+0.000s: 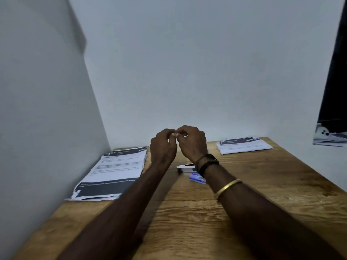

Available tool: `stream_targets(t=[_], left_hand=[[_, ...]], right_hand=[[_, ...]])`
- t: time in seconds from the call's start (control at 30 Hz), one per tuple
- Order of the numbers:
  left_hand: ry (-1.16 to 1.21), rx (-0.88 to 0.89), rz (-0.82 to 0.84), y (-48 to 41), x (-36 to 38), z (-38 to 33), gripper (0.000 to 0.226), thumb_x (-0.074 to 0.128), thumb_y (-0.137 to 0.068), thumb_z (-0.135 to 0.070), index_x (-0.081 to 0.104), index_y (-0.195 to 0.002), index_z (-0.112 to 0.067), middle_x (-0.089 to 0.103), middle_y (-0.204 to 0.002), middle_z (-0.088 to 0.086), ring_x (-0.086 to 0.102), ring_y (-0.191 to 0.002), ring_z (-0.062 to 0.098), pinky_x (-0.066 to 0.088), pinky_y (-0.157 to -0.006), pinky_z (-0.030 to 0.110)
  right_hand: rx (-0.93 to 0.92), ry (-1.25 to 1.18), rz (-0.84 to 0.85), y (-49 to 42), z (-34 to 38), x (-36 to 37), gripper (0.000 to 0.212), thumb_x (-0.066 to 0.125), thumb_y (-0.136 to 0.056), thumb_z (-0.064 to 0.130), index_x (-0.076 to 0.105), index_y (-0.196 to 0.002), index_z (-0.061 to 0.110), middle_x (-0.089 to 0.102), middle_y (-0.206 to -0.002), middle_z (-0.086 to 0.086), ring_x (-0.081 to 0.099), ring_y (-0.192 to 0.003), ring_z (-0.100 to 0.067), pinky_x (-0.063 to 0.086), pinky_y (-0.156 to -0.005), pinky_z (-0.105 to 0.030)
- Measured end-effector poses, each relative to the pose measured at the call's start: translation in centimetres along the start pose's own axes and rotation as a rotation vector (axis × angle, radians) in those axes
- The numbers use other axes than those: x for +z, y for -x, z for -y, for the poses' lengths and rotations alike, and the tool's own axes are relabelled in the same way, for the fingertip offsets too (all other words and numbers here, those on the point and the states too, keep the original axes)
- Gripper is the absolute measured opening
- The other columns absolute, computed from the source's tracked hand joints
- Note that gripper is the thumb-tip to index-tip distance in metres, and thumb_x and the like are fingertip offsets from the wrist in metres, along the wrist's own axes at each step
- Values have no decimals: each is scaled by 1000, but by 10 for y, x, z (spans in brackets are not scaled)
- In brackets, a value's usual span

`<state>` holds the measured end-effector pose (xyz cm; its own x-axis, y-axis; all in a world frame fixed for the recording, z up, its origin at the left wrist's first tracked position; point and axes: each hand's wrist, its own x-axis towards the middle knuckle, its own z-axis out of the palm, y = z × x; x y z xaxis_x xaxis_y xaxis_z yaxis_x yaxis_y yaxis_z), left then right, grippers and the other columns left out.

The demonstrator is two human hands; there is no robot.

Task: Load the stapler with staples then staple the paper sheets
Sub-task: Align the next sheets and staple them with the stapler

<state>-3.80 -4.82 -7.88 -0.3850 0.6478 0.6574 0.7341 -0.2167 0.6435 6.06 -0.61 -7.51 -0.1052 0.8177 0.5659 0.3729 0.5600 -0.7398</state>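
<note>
Pale, bare walls close in on a wooden desk (187, 218) with a bold, streaky grain that fills the lower half of the frame. Just above the desk's middle, both hands are raised and meet fingertip to fingertip: the left hand (163, 147) and the right hand (192, 142) each have their grip pinched nearly closed around something tiny and pale between them, too small to make out for sure. The right wrist wears a dark band (207, 164), and a slim gold bangle (227, 187) sits further down that forearm. Below the hands, just beside the right wrist, the stapler (185, 168) lies on the desk, white and silvery, partly hidden by the arm. A small blue staple box (197, 178) rests next to it, nearer the bottom of the frame. A thick stack of printed paper sheets (114, 171) with ragged edges lies at centre left, well apart from the hands. A second, thinner pile of sheets (244, 145) lies at centre right, near the back wall.
</note>
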Motion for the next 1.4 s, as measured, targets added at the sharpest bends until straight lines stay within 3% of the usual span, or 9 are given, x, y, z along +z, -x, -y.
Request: stream_targets(t=[0.13,0.3,0.5,0.57,0.67,0.8,0.97,1.23,1.4], left_hand=[[-63,-78,-7,0,-41,34,23,57,-97,-19,78,-102,-13,79,-100,0,71,-97,16,46,-79,23],[-193,-205,-2,1,-79,70,25,56,-95,-26,79,-97,-16,79,-99,0,70,-96,21,45,-77,28],[-336,-345,22,6,-109,106,27,59,-95,-34,77,-104,-16,77,-111,5,67,-110,28,51,-94,38],[-370,-390,47,7,-114,115,25,60,-93,-35,77,-104,-20,75,-114,5,65,-114,29,51,-98,40],[-394,-456,111,9,-118,126,23,62,-91,-36,75,-105,-24,73,-119,3,63,-118,27,49,-101,39],[-430,-500,179,14,-119,137,23,63,-89,-35,74,-106,-23,74,-117,3,63,-118,26,48,-103,39],[-497,-524,197,12,-116,135,21,63,-88,-29,74,-104,-21,74,-114,4,64,-117,28,48,-103,39],[-518,-534,198,13,-116,136,18,65,-87,-28,74,-102,-24,74,-112,4,63,-117,27,45,-104,38],[-497,-496,159,16,-115,137,20,62,-88,-28,73,-104,-24,75,-113,2,63,-116,28,46,-104,39]], right_hand=[[2,-18,111,11,21,43,13,66,-91,29,78,-91,23,78,-92,5,71,-93,-17,56,-82,-32],[5,-11,224,25,41,87,13,66,-90,26,79,-89,22,78,-93,2,71,-95,-21,58,-81,-35],[18,123,354,38,50,126,14,66,-89,28,78,-91,21,77,-102,-3,70,-100,-28,57,-80,-33],[40,239,367,40,48,137,18,67,-89,29,76,-100,19,73,-113,-6,67,-108,-31,55,-85,-34],[120,407,405,43,43,147,41,70,-89,34,62,-123,14,58,-132,-14,60,-121,-36,52,-94,-38],[139,491,433,40,42,156,49,72,-86,39,60,-126,14,57,-132,-16,60,-120,-36,53,-92,-38],[226,402,374,38,43,161,36,65,-86,23,62,-120,14,61,-130,-13,60,-120,-36,52,-93,-38],[360,283,300,29,42,161,37,59,-88,19,61,-124,15,64,-130,-12,63,-119,-35,52,-94,-39],[365,96,263,31,39,162,30,59,-85,16,67,-114,21,67,-126,-9,63,-118,-34,50,-94,-33]])
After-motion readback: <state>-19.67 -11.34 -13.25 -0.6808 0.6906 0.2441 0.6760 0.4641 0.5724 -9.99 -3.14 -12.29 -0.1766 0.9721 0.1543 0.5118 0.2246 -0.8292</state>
